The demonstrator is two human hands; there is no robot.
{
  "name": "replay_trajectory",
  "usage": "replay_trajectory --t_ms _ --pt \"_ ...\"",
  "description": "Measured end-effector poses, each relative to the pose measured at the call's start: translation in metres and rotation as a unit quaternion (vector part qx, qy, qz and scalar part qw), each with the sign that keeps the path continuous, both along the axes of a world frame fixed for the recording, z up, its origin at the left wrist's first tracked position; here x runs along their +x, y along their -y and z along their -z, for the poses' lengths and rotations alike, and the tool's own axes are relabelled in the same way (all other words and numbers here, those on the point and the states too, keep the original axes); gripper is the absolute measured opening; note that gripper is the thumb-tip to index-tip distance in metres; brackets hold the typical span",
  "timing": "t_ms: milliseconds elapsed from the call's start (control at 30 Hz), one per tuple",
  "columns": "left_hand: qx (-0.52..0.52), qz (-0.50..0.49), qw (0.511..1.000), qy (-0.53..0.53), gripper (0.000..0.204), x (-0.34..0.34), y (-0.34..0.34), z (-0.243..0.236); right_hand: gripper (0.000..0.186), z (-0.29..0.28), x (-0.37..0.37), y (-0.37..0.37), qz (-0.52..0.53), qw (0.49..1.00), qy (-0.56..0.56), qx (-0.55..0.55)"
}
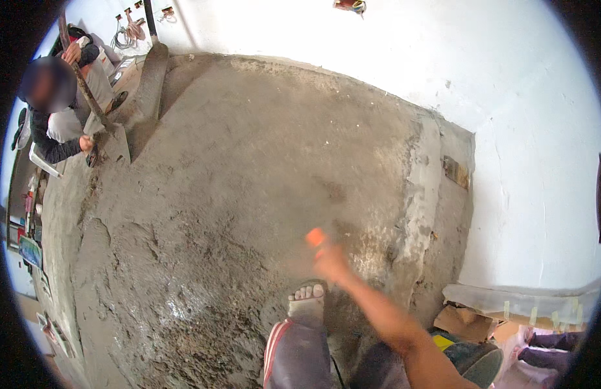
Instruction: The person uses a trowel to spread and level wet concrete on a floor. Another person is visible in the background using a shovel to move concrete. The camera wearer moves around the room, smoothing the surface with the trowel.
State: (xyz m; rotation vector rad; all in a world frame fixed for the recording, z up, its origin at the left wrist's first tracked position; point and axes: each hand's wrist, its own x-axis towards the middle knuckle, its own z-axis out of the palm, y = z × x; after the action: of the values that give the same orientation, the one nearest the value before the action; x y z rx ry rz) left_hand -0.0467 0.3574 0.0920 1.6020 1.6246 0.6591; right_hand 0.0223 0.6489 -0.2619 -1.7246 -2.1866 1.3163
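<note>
My right hand [329,260] reaches out over the wet grey mortar floor [248,188], just ahead of my bare, mortar-covered foot [307,305]. The hand is blurred by motion and closed around an orange-handled tool [315,237]. Only the orange end shows clearly; the rest of the tool is smeared or blends into the grey floor, so its kind cannot be made out. Smoother mortar lies around and beyond the hand, while a rough, lumpy patch [183,330] lies to its left. My left hand is out of the picture.
At the far left another person [67,97] crouches with a shovel [112,133]. A dark pole [150,23] stands by the back wall. White walls [534,194] border the floor behind and at right. A dark round container [475,360] and torn cardboard [466,322] sit near right.
</note>
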Motion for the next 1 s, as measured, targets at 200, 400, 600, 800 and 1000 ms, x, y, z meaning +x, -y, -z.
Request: replay_trajectory --t_ms 200,400,600,800,1000 --pt "-0.004 -0.028 1.0 -0.013 0.027 0.002 0.008 0.004 0.061 0.045 0.045 -0.045 0.161 0.98 0.091 0.07" --pt "0.022 0.047 0.999 -0.014 0.026 -0.005 -0.015 -0.001 0.048 -0.008 -0.011 0.089 -0.185 0.976 0.023 -0.114" --pt "0.032 0.009 0.999 -0.001 0.029 0.0 0.009 0.007 0.028 -0.028 0.05 -0.014 0.155 0.986 0.059 0.03" --pt "-0.021 -0.017 0.999 0.018 0.035 0.004 0.005 -0.005 0.051 0.007 -0.009 0.056 0.067 0.994 0.087 0.019" --pt "0.023 0.079 0.997 -0.009 0.041 0.006 0.02 0.014 0.05 -0.039 -0.099 0.131 -0.175 0.963 -0.058 -0.195"
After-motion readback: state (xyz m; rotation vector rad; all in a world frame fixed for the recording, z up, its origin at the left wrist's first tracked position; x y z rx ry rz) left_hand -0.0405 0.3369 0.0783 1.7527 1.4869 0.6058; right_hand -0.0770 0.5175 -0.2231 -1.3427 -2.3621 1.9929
